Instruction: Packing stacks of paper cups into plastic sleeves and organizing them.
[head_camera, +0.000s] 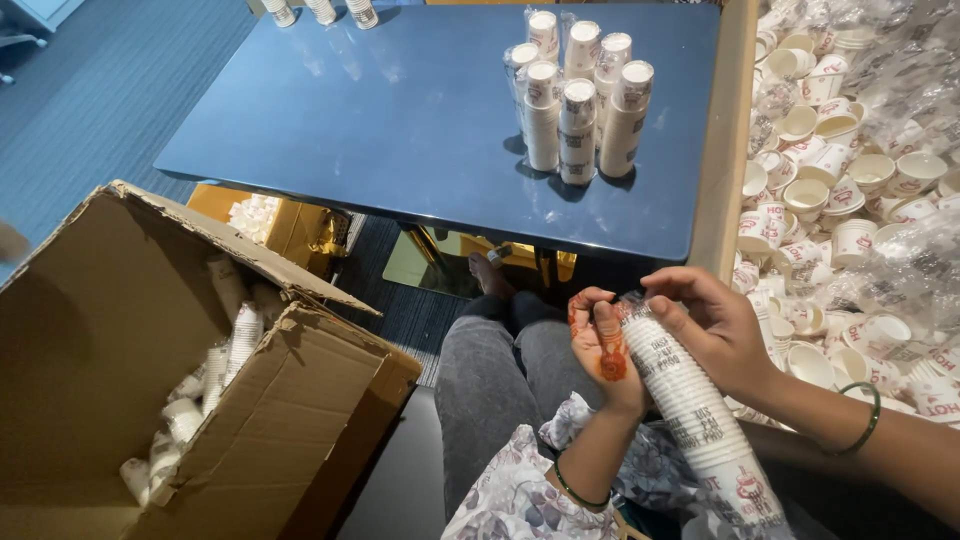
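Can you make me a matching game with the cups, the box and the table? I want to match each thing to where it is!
Things:
1. Wrapped cup stacks
2. Cardboard box
3. Loose paper cups
4. Nested cup stack

Places:
A. Heaped on the far right
B. Held in both hands
C. Standing on the blue table
D. On the floor at the left

Pairs: 1-C, 2-D, 3-A, 4-B

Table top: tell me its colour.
The table top is dark blue and glossy; the head view shows it.

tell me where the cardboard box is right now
In the head view the open cardboard box sits low on the person's left, beside their knee and just in front of the blue table, with sleeves of cups lying inside it.
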